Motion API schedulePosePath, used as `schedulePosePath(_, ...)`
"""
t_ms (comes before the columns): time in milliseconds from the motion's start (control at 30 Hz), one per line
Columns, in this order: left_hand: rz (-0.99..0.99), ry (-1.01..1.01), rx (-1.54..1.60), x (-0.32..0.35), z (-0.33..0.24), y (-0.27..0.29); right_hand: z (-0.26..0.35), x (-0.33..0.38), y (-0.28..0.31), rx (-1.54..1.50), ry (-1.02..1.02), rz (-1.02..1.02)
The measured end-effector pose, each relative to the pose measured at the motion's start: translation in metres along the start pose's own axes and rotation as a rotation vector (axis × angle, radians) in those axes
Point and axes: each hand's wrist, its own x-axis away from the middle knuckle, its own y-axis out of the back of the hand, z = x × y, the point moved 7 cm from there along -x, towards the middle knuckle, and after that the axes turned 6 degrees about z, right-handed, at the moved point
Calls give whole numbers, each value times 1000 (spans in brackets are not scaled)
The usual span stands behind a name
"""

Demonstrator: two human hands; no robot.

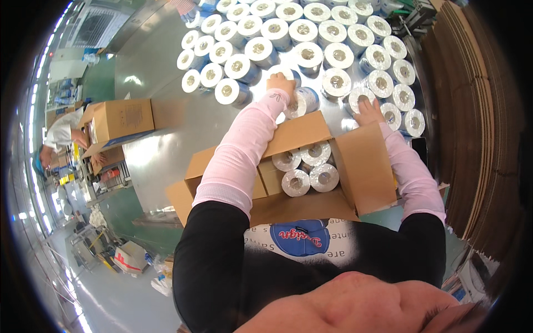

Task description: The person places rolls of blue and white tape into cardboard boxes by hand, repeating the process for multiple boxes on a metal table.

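1. A metal worktable (166,75) is noted across the far and middle area, its bare stretch lying to the left.
2. A tall stack of flattened brown cardboard (472,122) is seen along the right side.
3. A large group of film-wrapped white rolls (274,29) is set out on the far part of the worktable, mostly standing upright, with brown cores facing up and blue on the wrapping.
4. An open cardboard box (366,166) is positioned at the near edge, directly before the person's body, its flaps folded outward.
5. A second cardboard box (130,119) is located at the left, where a co-worker (62,133) is bent beside it.
6. The left hand (282,84) is laid over one roll (279,70) beyond the open box, fingers bent; whether a grip is closed cannot be determined. Just beside it, on the near side, a tilted roll (303,101) is observed.
7. The right hand (369,114) is placed at another roll (354,97), farther right, with its fingers spread.
8. Four packed rolls (323,177) are contained in the open box, grouped together toward its right side.
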Motion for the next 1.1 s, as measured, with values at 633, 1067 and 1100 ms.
schedulePosePath(633, 63, -12, 149, 17, 7, -43, 14, 15, -36, 12, -339, -355)
schedulePosePath(1067, 2, 80, 503, 15, 54, -5, 3, 0, -18, -114, -339, -186)
schedulePosePath(1100, -34, 97, 712, 15, 78, -1, 3, -2, -19, -100, -283, -183)
